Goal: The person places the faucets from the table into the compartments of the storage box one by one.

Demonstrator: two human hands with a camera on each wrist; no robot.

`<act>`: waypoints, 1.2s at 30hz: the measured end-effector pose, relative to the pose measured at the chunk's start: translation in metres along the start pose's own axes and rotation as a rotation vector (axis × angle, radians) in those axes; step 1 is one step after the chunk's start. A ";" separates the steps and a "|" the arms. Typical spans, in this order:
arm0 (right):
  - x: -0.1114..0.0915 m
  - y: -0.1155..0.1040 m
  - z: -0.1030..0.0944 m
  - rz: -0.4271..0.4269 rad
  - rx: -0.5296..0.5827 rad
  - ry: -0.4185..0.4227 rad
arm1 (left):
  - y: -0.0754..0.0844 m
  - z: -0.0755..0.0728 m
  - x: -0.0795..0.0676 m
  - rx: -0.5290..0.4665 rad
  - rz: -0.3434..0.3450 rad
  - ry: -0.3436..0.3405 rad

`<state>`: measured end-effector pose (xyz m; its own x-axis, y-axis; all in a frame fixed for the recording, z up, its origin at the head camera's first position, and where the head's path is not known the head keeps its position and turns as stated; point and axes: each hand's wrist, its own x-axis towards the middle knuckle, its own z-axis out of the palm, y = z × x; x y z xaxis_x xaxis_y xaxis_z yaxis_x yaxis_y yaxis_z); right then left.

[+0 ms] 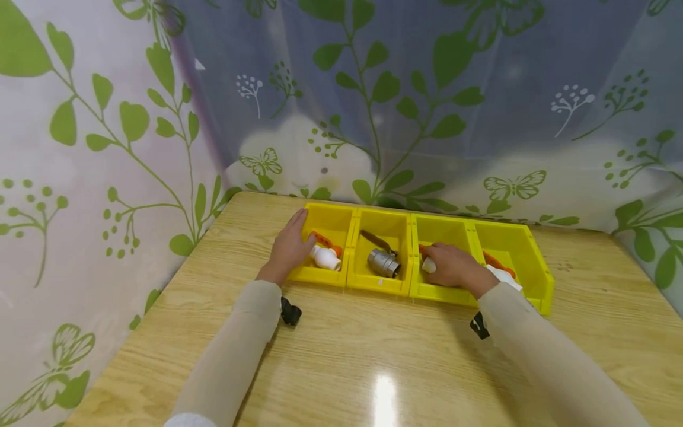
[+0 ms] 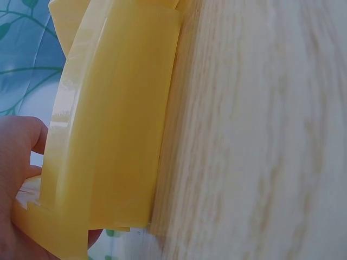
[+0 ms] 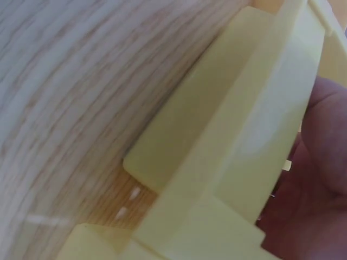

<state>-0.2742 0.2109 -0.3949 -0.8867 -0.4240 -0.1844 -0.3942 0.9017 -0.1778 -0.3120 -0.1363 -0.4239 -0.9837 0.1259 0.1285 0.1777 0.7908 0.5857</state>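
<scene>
My left hand (image 1: pixel 288 248) grips the left wall of the leftmost yellow bin (image 1: pixel 326 214), its thumb inside. In that bin lies a white plastic ball valve (image 1: pixel 326 258) with an orange lever. A metal ball valve (image 1: pixel 383 263) with a dark lever sits in the second bin (image 1: pixel 383 220). Reaching into the third bin (image 1: pixel 439 226), my right hand (image 1: pixel 453 265) holds another white ball valve (image 1: pixel 428 265). Fingers hide most of it; a bit of orange shows. In the right wrist view, the bin's front wall (image 3: pixel 255 130) partly covers that hand.
The fourth bin (image 1: pixel 514 237) has a white piece (image 1: pixel 504 277) with an orange lever, partly behind my right wrist. All the bins stand joined in a row on the wooden table (image 1: pixel 341 356). A leaf-patterned curtain (image 1: pixel 400 118) hangs behind them.
</scene>
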 end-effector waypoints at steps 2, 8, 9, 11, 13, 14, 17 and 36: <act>0.001 0.000 0.000 0.006 0.001 -0.006 | 0.000 -0.001 0.000 -0.004 0.000 -0.004; 0.001 -0.002 0.000 0.032 0.007 -0.038 | -0.002 0.000 0.001 0.000 0.006 -0.004; 0.002 -0.002 0.001 0.038 0.006 -0.042 | -0.002 0.000 0.002 0.003 0.007 -0.003; 0.002 -0.002 0.002 0.052 0.004 -0.048 | -0.003 0.001 0.002 0.007 0.009 -0.001; 0.001 -0.002 0.003 0.066 0.002 -0.052 | -0.003 0.002 0.001 0.008 0.010 -0.004; 0.001 -0.003 0.003 0.068 0.002 -0.053 | -0.003 0.001 0.001 0.010 0.011 -0.004; -0.001 -0.004 0.003 0.072 0.009 -0.022 | -0.002 0.000 0.003 0.015 0.021 -0.001; -0.026 -0.014 -0.015 0.073 0.053 0.312 | 0.014 -0.015 0.003 0.164 -0.063 -0.097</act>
<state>-0.2489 0.2105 -0.3725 -0.9465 -0.3049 0.1058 -0.3215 0.9195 -0.2262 -0.3120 -0.1338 -0.4036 -0.9922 0.1242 0.0134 0.1169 0.8851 0.4505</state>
